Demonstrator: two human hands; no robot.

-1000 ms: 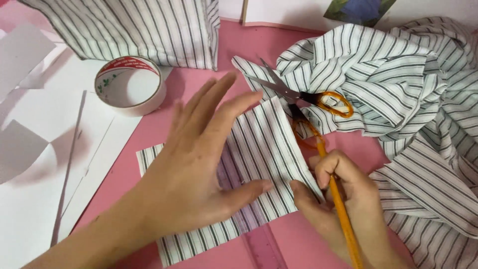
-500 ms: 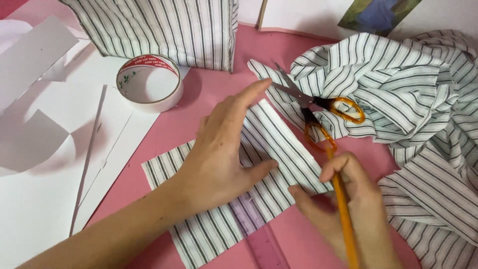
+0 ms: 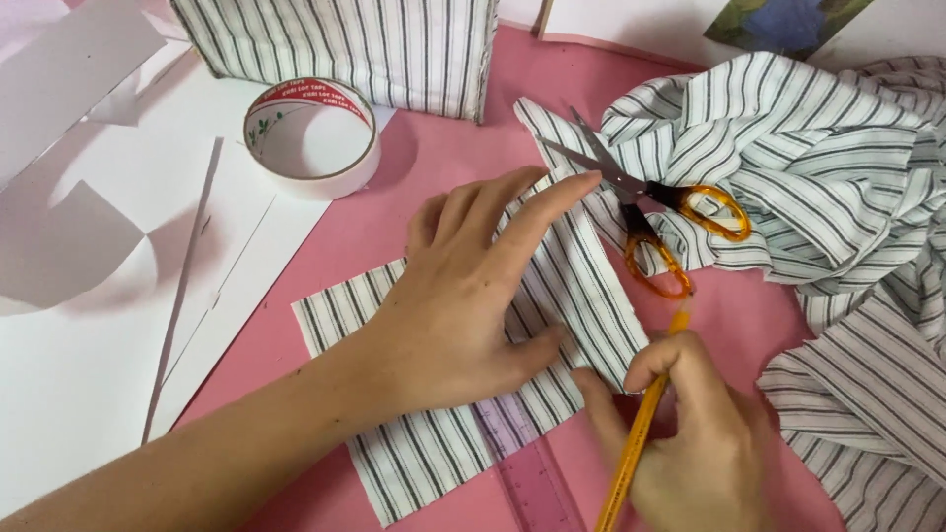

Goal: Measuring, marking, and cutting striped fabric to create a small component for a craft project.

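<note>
On the pink surface (image 3: 434, 177) we've got the loose striped shirt fabric (image 3: 838, 197) piled at right, w/ a cut striped fabric piece (image 3: 581, 296) laid flat in the middle over a pink ruler (image 3: 527, 463). Our left hand (image 3: 463, 305) lies open, palm down, pinning that piece, while our right hand (image 3: 709, 443) is closed on a yellow pencil (image 3: 636, 448), tip at the piece's right edge. Looks like the marking step; a line there prob. needs the piece kept from slipping.
</note>
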